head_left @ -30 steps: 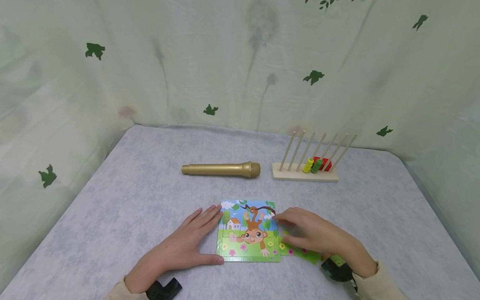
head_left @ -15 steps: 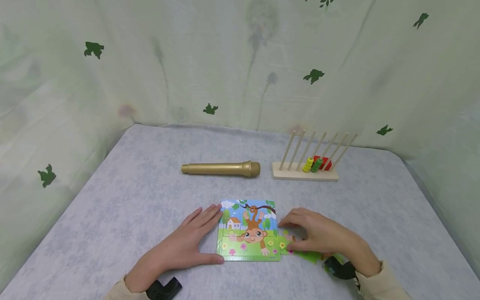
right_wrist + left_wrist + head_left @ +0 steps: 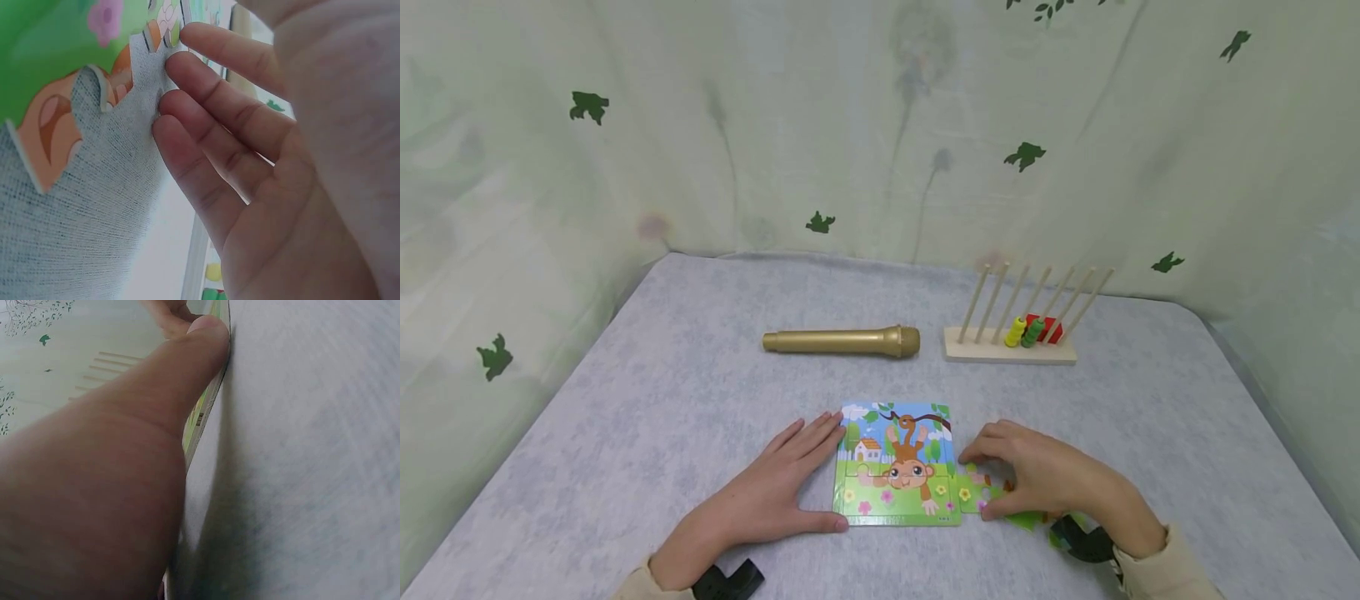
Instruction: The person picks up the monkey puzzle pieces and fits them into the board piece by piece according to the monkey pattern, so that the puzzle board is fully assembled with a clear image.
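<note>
A square monkey puzzle (image 3: 891, 492) lies flat on the table, its picture joined from several pieces. My left hand (image 3: 767, 492) rests at its left side with fingers straight; fingertips meet the upper left edge and the thumb the lower left corner. In the left wrist view the thumb (image 3: 203, 340) lies along the board's edge. Right of the puzzle are loose puzzle pieces (image 3: 970, 498), green with flowers and brown bits. My right hand (image 3: 1045, 471) arches over them, fingers spread from the thumb, which touches down by the nearest piece. In the right wrist view the fingers (image 3: 206, 150) are loosely extended beside the pieces' cut edges.
Behind the puzzle lies a gold microphone (image 3: 842, 341). At the back right stands a wooden peg rack (image 3: 970, 352) with yellow beads (image 3: 1016, 332), green beads (image 3: 1033, 333) and a red part. A pale leaf-print curtain (image 3: 880, 125) hangs behind the table.
My right hand has drawn back to the right from the puzzle's edge, its thumb and fingers spreading wider and uncovering more of the loose pieces. The left hand keeps its place.
</note>
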Available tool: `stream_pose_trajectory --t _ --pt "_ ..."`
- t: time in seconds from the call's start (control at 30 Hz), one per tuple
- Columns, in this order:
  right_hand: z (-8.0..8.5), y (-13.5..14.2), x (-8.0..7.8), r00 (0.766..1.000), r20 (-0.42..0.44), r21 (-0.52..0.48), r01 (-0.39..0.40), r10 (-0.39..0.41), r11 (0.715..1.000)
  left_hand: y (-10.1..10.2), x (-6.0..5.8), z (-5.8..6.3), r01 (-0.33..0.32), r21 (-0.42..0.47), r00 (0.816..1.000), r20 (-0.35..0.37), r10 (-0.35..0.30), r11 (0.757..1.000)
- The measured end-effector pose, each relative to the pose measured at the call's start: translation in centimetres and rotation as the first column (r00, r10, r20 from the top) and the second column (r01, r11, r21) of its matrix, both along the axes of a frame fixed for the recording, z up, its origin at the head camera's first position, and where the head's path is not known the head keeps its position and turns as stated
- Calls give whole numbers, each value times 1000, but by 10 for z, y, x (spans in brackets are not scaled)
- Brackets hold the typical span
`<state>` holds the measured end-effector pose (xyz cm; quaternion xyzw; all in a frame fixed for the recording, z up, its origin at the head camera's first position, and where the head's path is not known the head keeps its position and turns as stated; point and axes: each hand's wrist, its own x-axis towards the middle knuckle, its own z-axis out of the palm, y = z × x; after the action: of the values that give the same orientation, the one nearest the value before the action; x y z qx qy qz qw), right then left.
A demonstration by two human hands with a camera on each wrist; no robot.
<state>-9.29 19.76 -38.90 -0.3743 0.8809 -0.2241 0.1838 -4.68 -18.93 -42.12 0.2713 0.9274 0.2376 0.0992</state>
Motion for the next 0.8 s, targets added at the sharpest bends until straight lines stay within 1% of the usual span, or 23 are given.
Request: stream_pose_trajectory --t 0.17,0.37,0.67,0.8 --pt "0 0 1 1000 -18 -6 -22 22 1000 0 0 0 -1 -2 1000 2 1 1000" --pt "1 -1 1 999 -23 -13 -29 28 1000 0 0 0 -5 -4 1000 13 5 1000" --pt "0 -2 1 996 -74 -34 -58 55 998 0 1 1 -3 -1 1000 -2 3 1000" --pt "1 -1 1 997 -52 -48 -60 57 997 0 1 1 -1 -2 1000 -4 1 1000"
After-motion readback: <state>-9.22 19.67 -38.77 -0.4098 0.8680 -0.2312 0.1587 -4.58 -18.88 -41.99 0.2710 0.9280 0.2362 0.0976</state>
